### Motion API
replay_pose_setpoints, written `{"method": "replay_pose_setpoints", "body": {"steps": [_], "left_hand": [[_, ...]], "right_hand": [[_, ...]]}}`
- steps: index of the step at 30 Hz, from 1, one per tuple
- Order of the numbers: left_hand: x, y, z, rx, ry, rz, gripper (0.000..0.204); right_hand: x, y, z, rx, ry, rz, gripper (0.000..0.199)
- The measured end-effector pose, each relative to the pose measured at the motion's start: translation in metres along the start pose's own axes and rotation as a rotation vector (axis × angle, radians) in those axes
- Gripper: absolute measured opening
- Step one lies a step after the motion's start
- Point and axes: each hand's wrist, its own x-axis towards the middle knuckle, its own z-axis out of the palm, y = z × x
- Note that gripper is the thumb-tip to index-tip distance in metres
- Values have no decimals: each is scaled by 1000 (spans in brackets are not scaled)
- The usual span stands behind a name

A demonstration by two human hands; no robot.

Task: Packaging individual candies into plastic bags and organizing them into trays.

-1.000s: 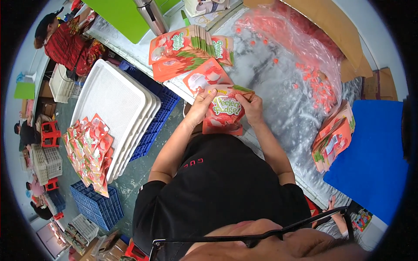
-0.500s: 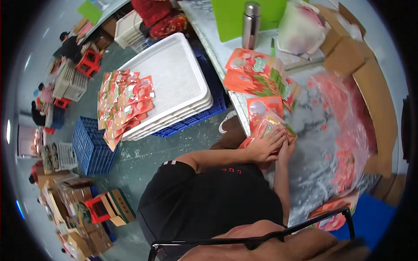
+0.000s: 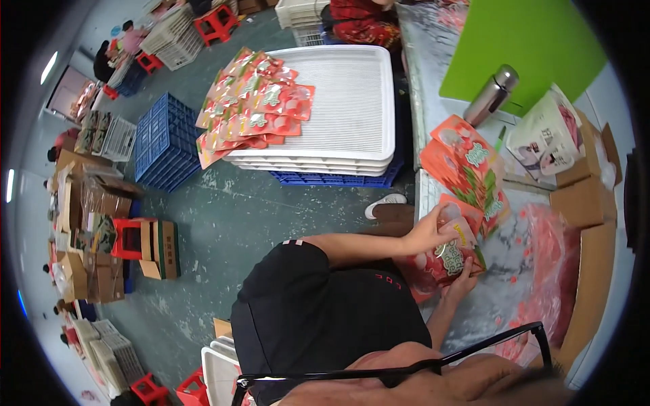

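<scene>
A red and pink printed pouch is tilted between my two hands at the table's near edge, its printed front showing. My right hand grips its lower right side, thumb on the front. Along the upper left edge, my left hand is closed on the pouch, though part of its grip is hidden. Just beyond, another red pouch lies on the marbled table. Farther up sits an overlapping pile of flat red pouches.
White mesh trays stacked on a blue crate stand to the left, bearing many filled pouches. A steel flask, a white tub and a cardboard box stand at the back. Clear plastic with pink pieces lies at the right.
The view has turned, shifting the scene. My hands, earlier close together over the pouch, are now apart on its opposite edges, and more of its printed front shows.
</scene>
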Motion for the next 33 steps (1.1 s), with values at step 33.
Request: {"method": "replay_pose_setpoints", "body": {"steps": [33], "left_hand": [[185, 57, -541, 1655, 1177, -59, 78]], "right_hand": [[18, 21, 0, -331, -162, 335, 19]]}}
